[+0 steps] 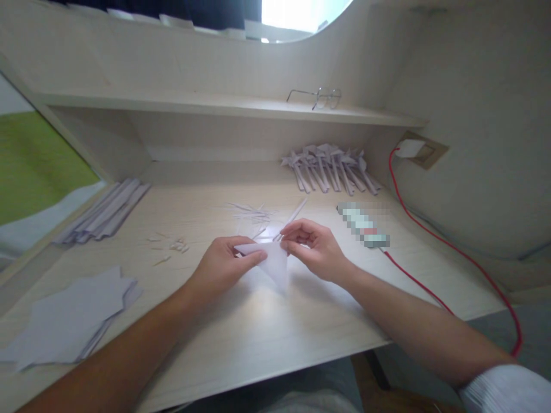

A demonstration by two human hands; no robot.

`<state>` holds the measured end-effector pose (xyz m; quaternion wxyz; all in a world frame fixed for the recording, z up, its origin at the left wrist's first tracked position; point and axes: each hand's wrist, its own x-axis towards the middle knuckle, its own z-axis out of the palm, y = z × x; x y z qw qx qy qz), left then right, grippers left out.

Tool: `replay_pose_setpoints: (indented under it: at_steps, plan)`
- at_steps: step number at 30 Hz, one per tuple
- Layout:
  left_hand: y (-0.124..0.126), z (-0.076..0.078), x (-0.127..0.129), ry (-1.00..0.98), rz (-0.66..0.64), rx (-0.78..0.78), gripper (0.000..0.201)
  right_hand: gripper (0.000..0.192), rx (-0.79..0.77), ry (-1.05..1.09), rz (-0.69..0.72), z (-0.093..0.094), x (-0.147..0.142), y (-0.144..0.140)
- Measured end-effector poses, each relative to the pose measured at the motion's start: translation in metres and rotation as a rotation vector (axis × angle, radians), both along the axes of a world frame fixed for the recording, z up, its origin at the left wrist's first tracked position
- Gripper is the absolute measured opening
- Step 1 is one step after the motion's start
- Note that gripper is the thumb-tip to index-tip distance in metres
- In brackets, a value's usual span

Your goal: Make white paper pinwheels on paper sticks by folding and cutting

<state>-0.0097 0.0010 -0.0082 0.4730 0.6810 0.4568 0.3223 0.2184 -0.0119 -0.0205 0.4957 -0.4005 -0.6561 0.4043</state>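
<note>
1. A folded white paper piece (272, 259) sits between both hands, just above the middle of the pale wooden desk (267, 338). It tapers to a point that hangs toward the desk's near edge, and its upper edge is held up off the surface.
2. The left hand (224, 267) pinches the paper's upper left edge, thumb and fingers pressed together on it, with the fingertips pointing right.
3. The right hand (314, 246) meets it from the other side. Its fingers curl inward and nip the paper's upper right corner; the two hands almost touch over the fold.
4. A thin white strip (294, 217) slants away just behind the right hand. Whether the fingers also grip its near end, I cannot tell.
5. Just beyond the hands lies a loose scatter of thin paper slivers (252, 215), and smaller scraps (174, 246) lie to the left of the left hand.
6. Further back on the right, against the rear wall under the shelf, a row of finished folded paper shapes (329, 166) with long stems lies fanned out.
7. To the right of the hands a blurred-out oblong object (364, 225) rests on the desk; a red cable (434, 235) runs from it and up to a wall socket (419, 150).
8. At the far left, a bundle of long folded strips (103, 213) lies diagonally, and a stack of flat white sheets (71, 318) sits at the near left corner.
9. A pair of glasses (321, 96) rests on the shelf (206, 103) above.
</note>
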Motion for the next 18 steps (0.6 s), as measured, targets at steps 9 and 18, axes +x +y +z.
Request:
replay_pose_setpoints:
  at_steps: [9,18]
  plan:
    - [0.004,-0.016,0.005,-0.353,0.044,-0.151,0.025,0.009,0.011,0.115,-0.069,0.008,-0.011,0.003]
    - [-0.006,-0.008,0.015,-0.215,0.078,-0.079,0.024,0.027,-0.002,-0.345,-0.197,0.023,0.018,-0.002]
